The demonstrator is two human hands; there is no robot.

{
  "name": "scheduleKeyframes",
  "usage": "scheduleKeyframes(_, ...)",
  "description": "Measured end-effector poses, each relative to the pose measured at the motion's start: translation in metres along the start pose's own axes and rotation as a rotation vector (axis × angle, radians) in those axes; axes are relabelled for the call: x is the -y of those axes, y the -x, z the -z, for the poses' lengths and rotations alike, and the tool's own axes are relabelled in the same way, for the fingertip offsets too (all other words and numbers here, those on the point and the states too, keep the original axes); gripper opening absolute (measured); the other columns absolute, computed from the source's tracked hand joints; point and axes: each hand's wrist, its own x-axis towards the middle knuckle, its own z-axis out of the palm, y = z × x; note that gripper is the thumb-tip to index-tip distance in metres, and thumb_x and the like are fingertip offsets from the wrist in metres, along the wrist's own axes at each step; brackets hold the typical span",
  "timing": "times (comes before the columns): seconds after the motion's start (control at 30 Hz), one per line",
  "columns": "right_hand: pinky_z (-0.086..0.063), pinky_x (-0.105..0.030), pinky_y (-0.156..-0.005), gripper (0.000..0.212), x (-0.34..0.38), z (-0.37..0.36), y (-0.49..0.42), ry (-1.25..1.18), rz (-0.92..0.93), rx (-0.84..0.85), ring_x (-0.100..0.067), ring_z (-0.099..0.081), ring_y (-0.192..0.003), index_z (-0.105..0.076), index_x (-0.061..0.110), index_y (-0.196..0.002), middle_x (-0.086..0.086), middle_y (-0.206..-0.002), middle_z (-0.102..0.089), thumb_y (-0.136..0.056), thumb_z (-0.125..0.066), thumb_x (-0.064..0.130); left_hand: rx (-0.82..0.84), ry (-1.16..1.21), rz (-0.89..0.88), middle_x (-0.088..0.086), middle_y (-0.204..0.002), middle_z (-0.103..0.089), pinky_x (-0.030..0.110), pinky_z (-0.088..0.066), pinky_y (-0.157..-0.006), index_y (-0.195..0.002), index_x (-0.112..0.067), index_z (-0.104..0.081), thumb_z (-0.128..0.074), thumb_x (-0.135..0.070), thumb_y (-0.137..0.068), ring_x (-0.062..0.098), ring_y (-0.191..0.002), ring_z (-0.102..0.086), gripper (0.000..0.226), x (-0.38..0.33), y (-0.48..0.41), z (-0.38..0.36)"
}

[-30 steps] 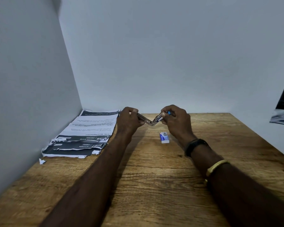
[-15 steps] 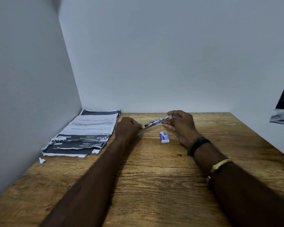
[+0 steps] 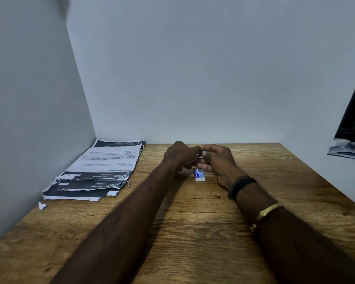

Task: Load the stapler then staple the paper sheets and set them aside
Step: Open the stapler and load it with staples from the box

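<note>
Both my hands meet above the far middle of the wooden table (image 3: 193, 232). My left hand (image 3: 179, 153) and my right hand (image 3: 217, 158) grip a small metal stapler (image 3: 197, 157) between them; only a sliver of it and a blue tip show between the fingers. Whether the stapler is folded open or closed is hidden. A small white and blue staple box (image 3: 199, 174) lies on the table just below my hands. A stack of printed paper sheets (image 3: 98, 169) with torn near edges lies at the left against the wall.
Grey walls close the table at the left and back. A torn paper scrap (image 3: 42, 205) lies near the stack's front corner. At the right edge a dark object with crumpled printed paper (image 3: 348, 149) juts in above the table.
The stapler, spread open in a V a second ago, has been brought together. My hands have moved closer, and they now cover most of it.
</note>
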Motion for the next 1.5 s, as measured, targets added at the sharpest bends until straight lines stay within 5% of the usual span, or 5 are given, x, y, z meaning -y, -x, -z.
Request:
scheduleKeyframes(0.27,-0.062,-0.027,-0.059,0.023,-0.002,0.0,-0.003,0.069,0.01,-0.007,-0.017,-0.077,-0.067,-0.071,0.009,-0.092,-0.012,-0.09,-0.075,-0.098,-0.055,-0.007,0.033,0.139,0.073,0.017,-0.095,-0.076,0.05,-0.062,-0.089,-0.1,-0.002,-0.07,-0.07,-0.032,-0.08,0.033,-0.088,-0.077,0.036,-0.002,-0.003,-0.003)
scheduleKeyframes(0.63,-0.061,-0.027,-0.062,0.028,-0.005,0.001,-0.006,0.064,0.022,-0.016,-0.018,-0.077,-0.069,-0.07,0.005,-0.091,-0.023,-0.106,-0.07,-0.095,-0.052,-0.015,0.052,0.186,0.056,0.017,-0.089,-0.078,0.055,-0.061,-0.088,-0.091,-0.002,-0.07,-0.065,-0.028,-0.071,0.034,-0.084,-0.078,0.033,-0.004,0.0,-0.004)
scheduleKeyframes(0.97,-0.062,-0.029,-0.062,0.031,-0.002,-0.001,-0.002,0.064,0.005,-0.021,-0.025,-0.077,-0.076,-0.071,0.004,-0.087,-0.025,-0.111,-0.07,-0.091,-0.052,-0.019,0.033,0.151,0.076,0.014,-0.077,-0.078,0.041,-0.063,-0.071,-0.09,-0.001,-0.072,-0.059,-0.023,-0.074,0.028,-0.071,-0.079,0.029,-0.004,0.0,-0.004)
scheduleKeyframes(1.27,-0.062,-0.027,-0.064,0.031,0.0,0.001,-0.002,0.046,-0.029,-0.041,-0.026,-0.076,-0.081,-0.073,0.005,-0.087,-0.022,-0.11,-0.069,-0.092,-0.052,-0.018,-0.044,0.116,-0.024,0.022,-0.097,-0.075,0.046,-0.059,-0.085,-0.093,-0.001,-0.073,-0.059,-0.025,-0.078,0.039,-0.1,-0.073,0.032,-0.002,0.001,0.003)
scheduleKeyframes(1.5,-0.063,-0.027,-0.063,0.022,0.002,0.003,0.0,-0.034,-0.049,-0.07,-0.028,-0.075,-0.084,-0.072,0.003,-0.089,-0.023,-0.107,-0.07,-0.096,-0.056,-0.011,-0.091,0.028,-0.247,0.001,-0.073,-0.072,0.038,-0.055,-0.077,-0.075,-0.015,-0.075,-0.06,-0.026,-0.085,0.023,-0.078,-0.066,0.022,0.011,0.01,0.01)
